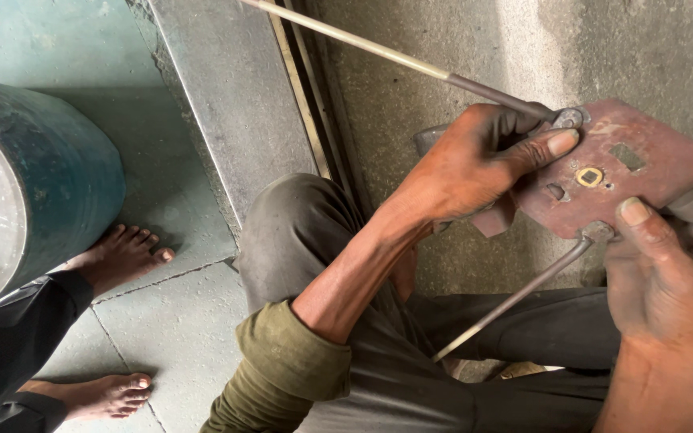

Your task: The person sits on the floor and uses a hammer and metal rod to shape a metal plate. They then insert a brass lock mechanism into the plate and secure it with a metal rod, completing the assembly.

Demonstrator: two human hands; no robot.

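Two hands: both grip one rust-red metal plate [627, 172], held over the person's lap.
Right hand [667, 281]: nearest the camera, closed on the plate's lower right edge, thumb pressed flat on top beside the lower rod's joint.
Left hand [475, 164]: closed around the plate's left end, thumb stretched across the top face towards the upper rod's joint; the fingers below are hidden.
Plate: flat, tilted slightly, with a small brass-ringed square hole [589, 176] near the middle, a rectangular cut-out [627, 156] to its upper right and a small slot to its left.
Lower rod [515, 298]: thin, grey, already joined at the plate's near edge, running down-left over the dark trousers.
Upper rod [395, 56]: longer, joined at the plate's far left corner, running up-left out of view.
State of work: both rods appear seated on the plate; whether the joints are tight I cannot tell, and the brass-ringed hole looks unfilled.
Around: an olive sleeve [290, 373] is rolled at the left forearm.
Beyond: another person's bare feet [122, 252] on the grey tiled floor, and a large dark-green drum [50, 176] at the left, well apart from the plate.
In the way: nothing sits between the hands and the plate.
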